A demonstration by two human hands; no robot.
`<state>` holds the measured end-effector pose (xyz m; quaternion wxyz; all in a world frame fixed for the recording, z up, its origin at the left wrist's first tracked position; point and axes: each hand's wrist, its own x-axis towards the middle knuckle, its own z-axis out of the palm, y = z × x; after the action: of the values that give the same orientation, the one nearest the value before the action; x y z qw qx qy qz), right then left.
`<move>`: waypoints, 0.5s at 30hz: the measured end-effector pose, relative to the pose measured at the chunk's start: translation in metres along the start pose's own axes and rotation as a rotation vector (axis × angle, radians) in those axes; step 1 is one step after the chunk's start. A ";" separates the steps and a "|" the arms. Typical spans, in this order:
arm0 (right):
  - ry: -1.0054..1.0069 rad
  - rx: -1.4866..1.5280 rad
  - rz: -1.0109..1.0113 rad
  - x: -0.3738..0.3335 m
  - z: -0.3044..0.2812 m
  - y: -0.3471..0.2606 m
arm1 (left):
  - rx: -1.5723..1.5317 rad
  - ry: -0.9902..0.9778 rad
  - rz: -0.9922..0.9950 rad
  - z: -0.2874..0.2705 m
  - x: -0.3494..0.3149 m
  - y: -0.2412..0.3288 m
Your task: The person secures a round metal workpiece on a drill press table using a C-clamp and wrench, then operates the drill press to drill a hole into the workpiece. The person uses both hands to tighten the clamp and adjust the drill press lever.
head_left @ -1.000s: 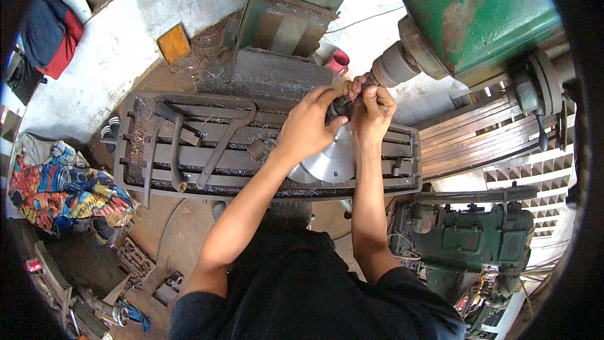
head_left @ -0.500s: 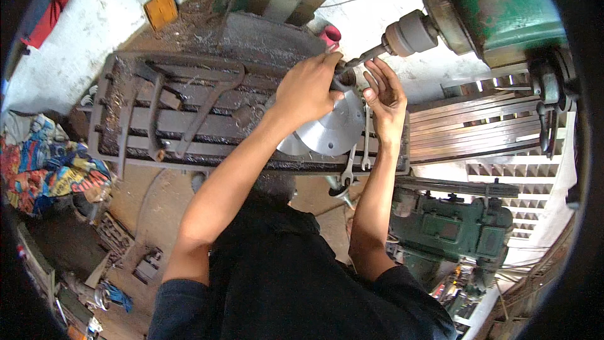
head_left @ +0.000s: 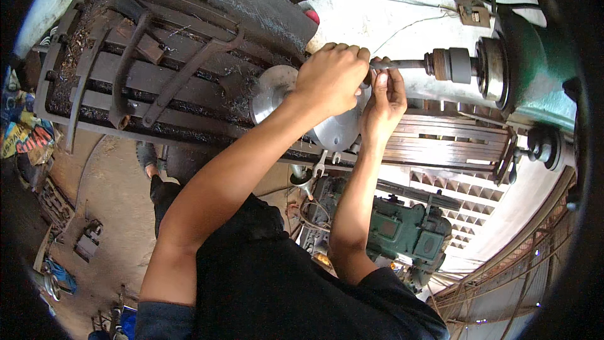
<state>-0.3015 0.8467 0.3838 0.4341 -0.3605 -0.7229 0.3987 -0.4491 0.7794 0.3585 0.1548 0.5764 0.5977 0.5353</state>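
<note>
On the tabletop (head_left: 214, 97), a shiny left disc (head_left: 269, 93) neighbours a right disc (head_left: 340, 127); above, the left hand's (head_left: 332, 79) fingers curl inward, hold hidden. The right hand's (head_left: 382, 106) fingers pinch the drill bit's (head_left: 406, 63) tip, apparently steadying it; the chuck (head_left: 452, 65) carries it.

Right fingers (head_left: 396, 86) apparently touch the drill bit (head_left: 408, 63).

The disc (head_left: 340, 131) is silver, the chuck (head_left: 459, 65) grey, the shirt (head_left: 283, 283) black, the machine (head_left: 402, 230) green.
</note>
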 end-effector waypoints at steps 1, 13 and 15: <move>-0.017 -0.008 -0.010 0.000 -0.002 0.001 | -0.005 -0.008 -0.005 -0.001 0.001 0.001; -0.097 0.137 -0.042 0.001 -0.017 -0.015 | -0.232 0.004 0.044 -0.025 0.044 0.030; -0.024 0.237 -0.112 0.007 -0.013 -0.019 | -0.275 0.014 0.094 -0.031 0.052 0.044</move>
<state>-0.2958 0.8479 0.4070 0.4864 -0.2609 -0.6948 0.4610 -0.4662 0.7990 0.4286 0.2028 0.5734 0.4919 0.6229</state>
